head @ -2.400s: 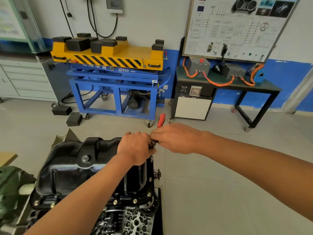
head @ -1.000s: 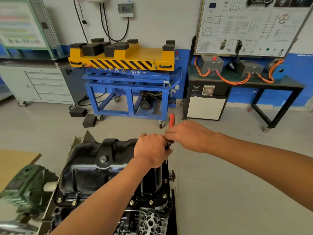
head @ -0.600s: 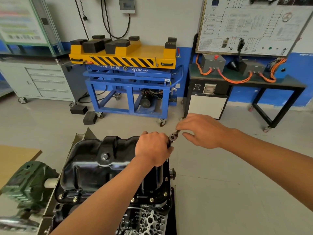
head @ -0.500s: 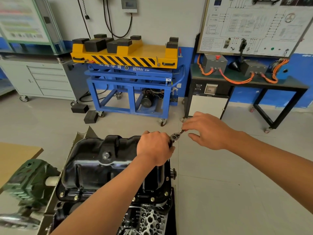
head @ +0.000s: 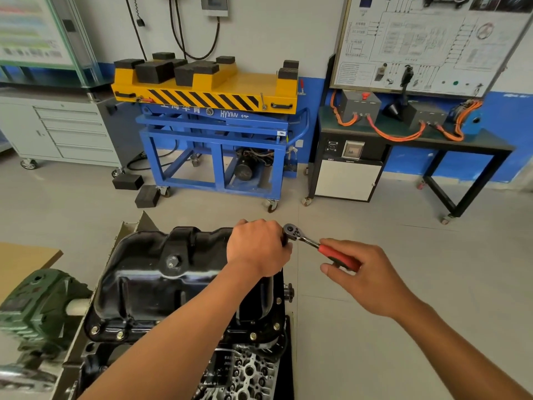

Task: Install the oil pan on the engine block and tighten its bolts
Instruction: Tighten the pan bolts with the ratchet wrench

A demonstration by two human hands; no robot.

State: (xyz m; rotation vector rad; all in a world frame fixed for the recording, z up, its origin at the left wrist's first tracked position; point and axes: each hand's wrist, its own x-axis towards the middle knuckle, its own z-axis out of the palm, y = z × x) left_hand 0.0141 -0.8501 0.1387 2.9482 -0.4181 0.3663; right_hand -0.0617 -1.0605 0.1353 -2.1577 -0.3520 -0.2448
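A glossy black oil pan (head: pixel 150 287) sits on the engine block (head: pixel 245 370), with several bolts along its near flange (head: pixel 253 336). My left hand (head: pixel 258 249) is curled over the pan's far right corner and grips the ratchet just below its head; what it covers is hidden. The ratchet (head: pixel 305 241) has a steel head and a red handle that points right and toward me. My right hand (head: pixel 363 275) holds that red handle, fingers wrapped round it.
A green gearbox (head: pixel 37 307) stands left of the engine, with cardboard (head: pixel 23 264) behind it. Across the bare floor are a blue and yellow lift cart (head: pixel 213 134), black blocks (head: pixel 147 196), a grey drawer cabinet (head: pixel 63 131) and a black bench (head: pixel 409 157).
The ratchet handle has swung from pointing away from me round to the right and toward me. My right hand went with it. My left hand stayed on the pan's corner.
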